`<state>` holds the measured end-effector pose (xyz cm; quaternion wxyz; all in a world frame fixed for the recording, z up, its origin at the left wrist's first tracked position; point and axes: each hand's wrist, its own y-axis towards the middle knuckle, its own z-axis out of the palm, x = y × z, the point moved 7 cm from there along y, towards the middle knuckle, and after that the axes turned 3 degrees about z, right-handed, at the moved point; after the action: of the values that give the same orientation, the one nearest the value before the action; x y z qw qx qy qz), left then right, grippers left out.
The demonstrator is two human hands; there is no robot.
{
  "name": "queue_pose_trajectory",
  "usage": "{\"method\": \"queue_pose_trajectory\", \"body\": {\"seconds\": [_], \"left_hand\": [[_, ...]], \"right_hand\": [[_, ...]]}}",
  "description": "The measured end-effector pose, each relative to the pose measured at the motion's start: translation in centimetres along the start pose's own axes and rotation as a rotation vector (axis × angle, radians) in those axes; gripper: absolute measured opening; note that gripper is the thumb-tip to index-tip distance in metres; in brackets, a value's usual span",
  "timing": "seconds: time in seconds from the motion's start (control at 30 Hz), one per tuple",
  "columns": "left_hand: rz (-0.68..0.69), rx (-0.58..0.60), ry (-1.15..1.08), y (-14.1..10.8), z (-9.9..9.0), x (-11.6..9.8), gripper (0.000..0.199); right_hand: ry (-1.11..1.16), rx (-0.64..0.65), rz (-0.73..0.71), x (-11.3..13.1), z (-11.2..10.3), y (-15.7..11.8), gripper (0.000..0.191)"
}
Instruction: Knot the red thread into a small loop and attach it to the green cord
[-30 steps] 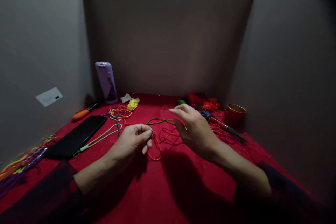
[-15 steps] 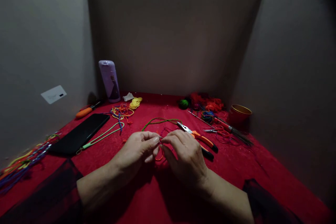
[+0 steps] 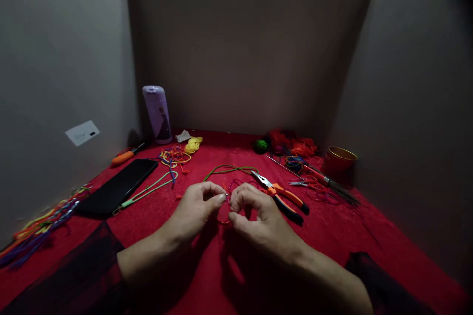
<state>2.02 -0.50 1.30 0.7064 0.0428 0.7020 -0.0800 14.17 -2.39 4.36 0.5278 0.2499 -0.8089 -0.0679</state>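
My left hand is closed, thumb and forefinger pinched on a thin red cord. A loop of the cord hangs below the fingertips. Just right of it, my right hand has its fingers curled in with the thumb close to them. What those fingertips hold, if anything, is too small to make out. Long-nose pliers with orange and black handles lie beside my right hand, jaws pointing away to the left. Behind both hands a green cord lies on the cloth.
On the red cloth, a black phone with a light green strap and several coloured cords lie left. A purple bottle stands at the back left. Right are scissors, yarn and a red cup. Grey walls surround the table.
My right hand has drawn slightly down and away from my left, its thumb and fingers now more curled. My left hand keeps its pinch. The whole view has shifted slightly.
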Motion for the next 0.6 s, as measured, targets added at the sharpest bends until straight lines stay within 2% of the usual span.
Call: {"method": "queue_pose_trajectory", "body": {"seconds": [0.13, 0.2, 0.27, 0.37, 0.43, 0.47, 0.53, 0.57, 0.6], "left_hand": [[0.09, -0.021, 0.141, 0.4, -0.4, -0.5, 0.013], [0.097, 0.003, 0.206, 0.6, -0.3, -0.5, 0.009], [0.086, 0.035, 0.264, 0.7, -0.2, -0.3, 0.004], [0.067, 0.075, 0.304, 0.7, 0.0, -0.3, 0.003], [0.034, 0.117, 0.288, 0.5, 0.2, -0.2, 0.003], [0.001, 0.149, 0.262, 0.4, 0.4, -0.1, 0.002], [-0.086, 0.229, 0.193, 0.1, 0.8, 0.3, 0.005], [-0.122, 0.267, 0.154, -0.1, 1.1, 0.6, 0.008], [-0.148, 0.301, 0.116, -0.3, 1.2, 0.8, 0.01]], "right_hand": [[0.486, 0.261, 0.23, 0.4, -0.2, -0.1, 0.008], [0.57, 0.285, 0.265, 1.2, -2.0, 0.0, 0.013], [0.556, 0.194, 0.279, 1.7, -5.5, 0.7, 0.019], [0.447, -0.039, 0.249, 1.7, -12.8, 2.3, 0.027], [0.271, -0.235, 0.24, 0.7, -18.2, 3.4, 0.029], [0.149, -0.271, 0.22, 0.2, -20.2, 4.0, 0.03], [-0.222, -0.342, 0.134, -0.5, -22.8, 5.0, 0.034], [-0.422, -0.369, 0.088, -0.7, -23.1, 5.3, 0.034], [-0.517, -0.369, 0.061, -1.0, -22.5, 5.3, 0.031]]}}
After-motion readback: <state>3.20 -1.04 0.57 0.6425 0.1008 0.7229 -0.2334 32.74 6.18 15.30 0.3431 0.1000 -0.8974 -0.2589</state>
